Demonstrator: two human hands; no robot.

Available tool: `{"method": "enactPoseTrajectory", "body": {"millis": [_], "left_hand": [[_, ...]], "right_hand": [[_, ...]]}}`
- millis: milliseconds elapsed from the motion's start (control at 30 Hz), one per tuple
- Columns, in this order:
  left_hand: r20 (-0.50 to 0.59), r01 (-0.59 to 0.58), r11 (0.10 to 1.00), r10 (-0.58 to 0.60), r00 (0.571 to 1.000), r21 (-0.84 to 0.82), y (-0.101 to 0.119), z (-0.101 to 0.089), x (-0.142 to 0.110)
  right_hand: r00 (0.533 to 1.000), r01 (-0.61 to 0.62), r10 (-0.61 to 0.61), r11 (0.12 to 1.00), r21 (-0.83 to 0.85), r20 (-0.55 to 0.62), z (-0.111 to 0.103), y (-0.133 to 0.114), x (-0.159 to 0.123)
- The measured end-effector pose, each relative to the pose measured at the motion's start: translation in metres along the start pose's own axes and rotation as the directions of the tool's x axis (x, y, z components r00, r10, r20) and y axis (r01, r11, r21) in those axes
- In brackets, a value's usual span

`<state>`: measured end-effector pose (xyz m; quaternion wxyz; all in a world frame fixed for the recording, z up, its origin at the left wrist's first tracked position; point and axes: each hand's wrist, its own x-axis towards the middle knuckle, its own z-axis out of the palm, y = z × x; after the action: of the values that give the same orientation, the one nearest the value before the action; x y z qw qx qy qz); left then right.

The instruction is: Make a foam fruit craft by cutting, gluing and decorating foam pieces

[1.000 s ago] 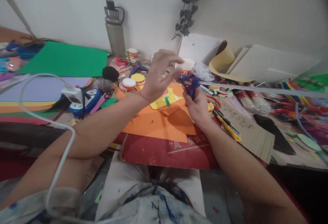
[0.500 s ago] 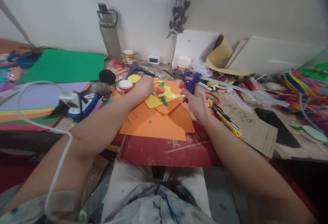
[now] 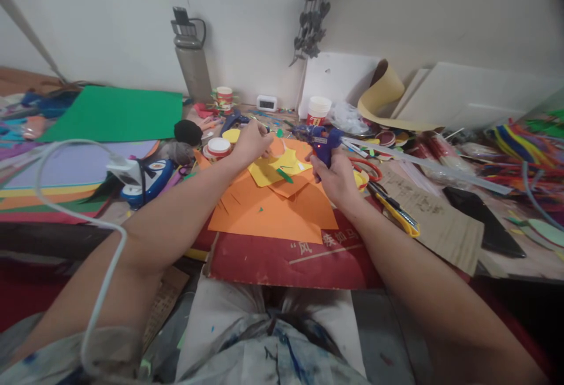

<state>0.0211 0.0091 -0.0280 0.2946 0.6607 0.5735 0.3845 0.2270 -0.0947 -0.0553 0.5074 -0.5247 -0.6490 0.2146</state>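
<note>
My right hand (image 3: 339, 179) is wrapped around the handle of a blue hot glue gun (image 3: 325, 149). A small red light glows on the gun, and a long translucent glue stick (image 3: 423, 158) sticks out of its back. My left hand (image 3: 252, 145) hovers to the left of the nozzle, its fingers pinched together; what they hold is too small and hidden to make out. Below both hands lie yellow paper pieces (image 3: 264, 174) and a small green strip (image 3: 285, 176) on orange paper sheets (image 3: 268, 214). These rest on a red board (image 3: 282, 267).
A yellow utility knife (image 3: 399, 213), a piece of cardboard (image 3: 434, 214) and a black phone (image 3: 483, 220) lie to the right. White-lidded tub (image 3: 218, 147) and paper cup (image 3: 319, 109) stand behind. A white cable (image 3: 117, 250) loops across my left forearm.
My left hand has lifted slightly away from the pale ring-shaped piece with green strips, which no longer shows clearly. My right hand has closed more firmly on the glue gun.
</note>
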Motion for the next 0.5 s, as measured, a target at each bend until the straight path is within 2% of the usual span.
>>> {"method": "enactPoseTrajectory", "body": {"millis": [100,167,300,500], "left_hand": [[0.029,0.071,0.949,-0.065,0.997,-0.307,-0.001,0.003,0.001],[0.056,0.103,0.899,-0.088,0.995,-0.425,0.003,0.004,0.000],[0.117,0.198,0.837,-0.160,0.980,-0.510,0.012,0.004,-0.007],[0.141,0.223,0.815,-0.175,0.975,-0.535,0.015,0.007,-0.012]], "right_hand": [[0.999,-0.018,0.016,0.997,-0.079,-0.036,0.000,-0.003,0.000],[0.999,0.002,-0.005,0.995,-0.096,-0.033,0.000,-0.004,-0.001],[0.999,0.029,-0.033,0.991,-0.133,-0.028,0.000,-0.002,-0.001],[0.998,0.042,-0.051,0.980,-0.196,-0.041,0.001,-0.002,0.000]]}}
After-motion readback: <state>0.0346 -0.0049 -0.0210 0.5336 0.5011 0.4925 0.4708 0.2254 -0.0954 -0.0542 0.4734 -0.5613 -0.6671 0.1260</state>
